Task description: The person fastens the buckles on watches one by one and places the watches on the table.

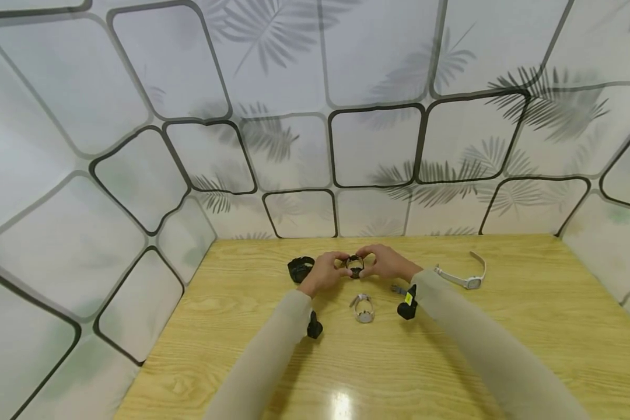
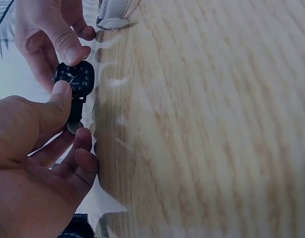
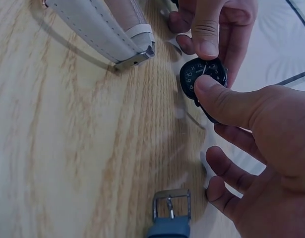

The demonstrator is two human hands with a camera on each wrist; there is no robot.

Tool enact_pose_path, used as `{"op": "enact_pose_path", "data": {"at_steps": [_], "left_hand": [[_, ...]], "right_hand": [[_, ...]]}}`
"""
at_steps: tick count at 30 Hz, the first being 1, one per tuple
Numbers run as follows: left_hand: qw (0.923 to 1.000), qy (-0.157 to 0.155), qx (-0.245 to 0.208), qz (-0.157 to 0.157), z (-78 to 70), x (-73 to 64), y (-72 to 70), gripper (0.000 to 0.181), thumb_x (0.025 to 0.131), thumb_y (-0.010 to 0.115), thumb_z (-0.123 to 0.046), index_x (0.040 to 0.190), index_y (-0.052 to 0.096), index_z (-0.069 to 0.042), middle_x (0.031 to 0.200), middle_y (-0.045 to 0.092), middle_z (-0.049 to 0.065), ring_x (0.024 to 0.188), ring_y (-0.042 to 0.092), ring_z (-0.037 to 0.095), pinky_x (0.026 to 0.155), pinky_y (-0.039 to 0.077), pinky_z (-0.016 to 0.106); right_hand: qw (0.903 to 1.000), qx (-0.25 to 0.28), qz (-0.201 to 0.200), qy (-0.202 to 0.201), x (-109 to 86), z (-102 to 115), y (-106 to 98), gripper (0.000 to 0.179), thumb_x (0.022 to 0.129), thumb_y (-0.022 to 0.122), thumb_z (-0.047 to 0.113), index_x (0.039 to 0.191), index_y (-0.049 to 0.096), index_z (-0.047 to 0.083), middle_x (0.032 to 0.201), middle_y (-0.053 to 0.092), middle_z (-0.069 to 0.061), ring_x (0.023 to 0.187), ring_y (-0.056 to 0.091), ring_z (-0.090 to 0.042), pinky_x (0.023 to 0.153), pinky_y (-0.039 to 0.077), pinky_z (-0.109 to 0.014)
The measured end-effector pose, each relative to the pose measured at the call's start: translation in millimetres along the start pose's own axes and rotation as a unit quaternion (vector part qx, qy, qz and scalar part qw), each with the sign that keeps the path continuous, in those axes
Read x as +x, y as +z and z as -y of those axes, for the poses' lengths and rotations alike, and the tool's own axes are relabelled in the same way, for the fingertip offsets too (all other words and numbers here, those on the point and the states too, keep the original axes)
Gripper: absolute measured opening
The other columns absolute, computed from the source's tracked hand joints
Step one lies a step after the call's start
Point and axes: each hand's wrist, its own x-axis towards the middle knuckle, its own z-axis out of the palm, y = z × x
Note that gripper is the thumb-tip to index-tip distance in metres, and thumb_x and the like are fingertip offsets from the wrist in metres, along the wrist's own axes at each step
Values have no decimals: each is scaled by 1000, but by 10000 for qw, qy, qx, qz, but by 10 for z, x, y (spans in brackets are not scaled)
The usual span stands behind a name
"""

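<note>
Both hands hold a black watch (image 1: 355, 272) near the back of the table. Its rounded square dial (image 2: 82, 79) carries white numerals and faces the wrist cameras. My left hand (image 1: 326, 272) pinches it from the left, thumb on the dial's edge. From the right, my right hand (image 1: 385, 262) grips the opposite edge, with its thumb (image 3: 212, 91) on the face. In the head view the strap forms a loop, partly hidden by fingers. A pale-strapped watch (image 1: 364, 317) stands on the table just nearer than the hands.
A bulky black watch (image 1: 300, 269) lies left of my left hand. Under my right wrist shows a blue-grey strap (image 3: 169, 228) with a metal buckle. A white watch (image 1: 472, 283) lies farther right. Patterned cloth (image 1: 373, 146) hangs behind the wooden table (image 1: 241, 326).
</note>
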Motion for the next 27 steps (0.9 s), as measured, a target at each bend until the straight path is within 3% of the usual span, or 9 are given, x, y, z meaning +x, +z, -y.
{"op": "enact_pose_path", "data": {"at_steps": [10,20,27], "left_hand": [[9995,143,252,102,7,46,-15,45,101,68,-19,143,59,-4,145,58,14,127,59,32,102,51,46],[9994,144,307,108,37,60,0,44,102,68,-19,143,59,-4,146,56,15,132,54,32,105,48,47],[9992,100,370,97,25,42,10,45,102,67,-20,144,58,-5,147,55,15,132,54,32,106,47,48]], "right_hand": [[9998,-121,56,126,45,42,-15,60,92,81,23,142,57,-1,137,60,-20,130,54,-40,105,46,-56],[9998,-147,56,144,29,54,-10,60,93,79,23,143,56,-2,138,60,-21,131,53,-40,107,44,-57],[9998,-147,49,135,1,62,-6,61,93,80,24,143,55,-2,137,60,-21,128,55,-40,102,49,-54]]}}
